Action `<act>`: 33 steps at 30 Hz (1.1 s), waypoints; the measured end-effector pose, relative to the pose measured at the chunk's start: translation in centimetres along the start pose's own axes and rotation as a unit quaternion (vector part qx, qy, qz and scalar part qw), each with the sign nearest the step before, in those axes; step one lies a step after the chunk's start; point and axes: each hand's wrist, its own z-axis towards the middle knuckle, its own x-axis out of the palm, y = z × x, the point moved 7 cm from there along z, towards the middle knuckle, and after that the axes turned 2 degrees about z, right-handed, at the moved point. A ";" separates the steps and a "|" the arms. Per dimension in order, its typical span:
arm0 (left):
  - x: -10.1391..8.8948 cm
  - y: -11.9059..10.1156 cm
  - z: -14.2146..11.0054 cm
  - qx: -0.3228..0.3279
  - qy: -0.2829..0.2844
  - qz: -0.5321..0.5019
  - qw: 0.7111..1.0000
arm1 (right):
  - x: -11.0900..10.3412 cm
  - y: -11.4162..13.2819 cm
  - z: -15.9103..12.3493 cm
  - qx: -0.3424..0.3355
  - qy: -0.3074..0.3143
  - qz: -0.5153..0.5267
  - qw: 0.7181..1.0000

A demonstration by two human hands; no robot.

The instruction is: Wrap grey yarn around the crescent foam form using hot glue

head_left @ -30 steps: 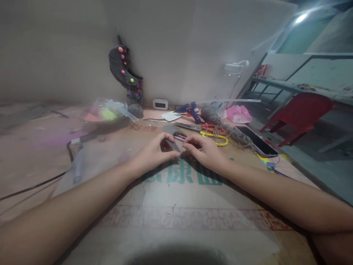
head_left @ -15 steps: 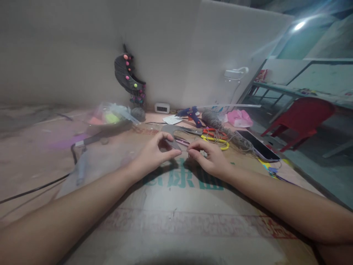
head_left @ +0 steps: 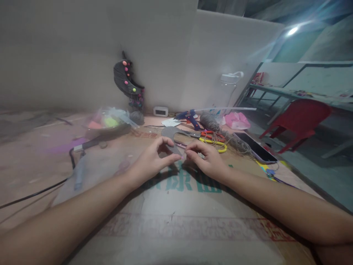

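My left hand (head_left: 154,158) is pinched on the near tip of a grey crescent-shaped cardboard piece (head_left: 168,133) that lies on a flattened cardboard sheet (head_left: 176,206). My right hand (head_left: 208,160) is beside it, thumb and forefinger pressed together close to the same tip; what they pinch is too small to make out. The two hands almost touch above green printed characters on the sheet.
Behind the hands lie orange and yellow scissors (head_left: 213,138), grey twine (head_left: 212,121), a blue glue gun (head_left: 190,117), a phone (head_left: 255,147), pink cloth (head_left: 237,120) and a small white clock (head_left: 160,111). A finished dark crescent with coloured beads (head_left: 125,79) leans on the wall. Black cable (head_left: 41,189) runs left; a red chair (head_left: 300,117) stands right.
Both hands stay pinched at the grey piece's tip. The right hand has drawn slightly away from the left, then closed in again; the view has tilted a little.
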 end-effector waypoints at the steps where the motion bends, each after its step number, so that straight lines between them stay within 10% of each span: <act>1: 0.0 0.0 0.0 -0.002 0.001 -0.009 1.000 | 0.0 0.0 0.0 -0.003 -0.002 -0.002 1.000; 18: -0.1 0.9 0.5 -0.066 -0.001 -0.118 0.991 | 1.3 -2.0 0.5 0.086 0.049 -0.017 0.995; 25: -0.6 1.9 0.8 -0.095 -0.056 -0.188 0.976 | -0.9 -0.8 0.5 0.029 -0.069 0.003 0.997; 33: -1.3 1.7 1.1 -0.092 -0.097 -0.238 0.962 | 1.0 -0.3 0.4 -0.010 0.035 -0.059 0.998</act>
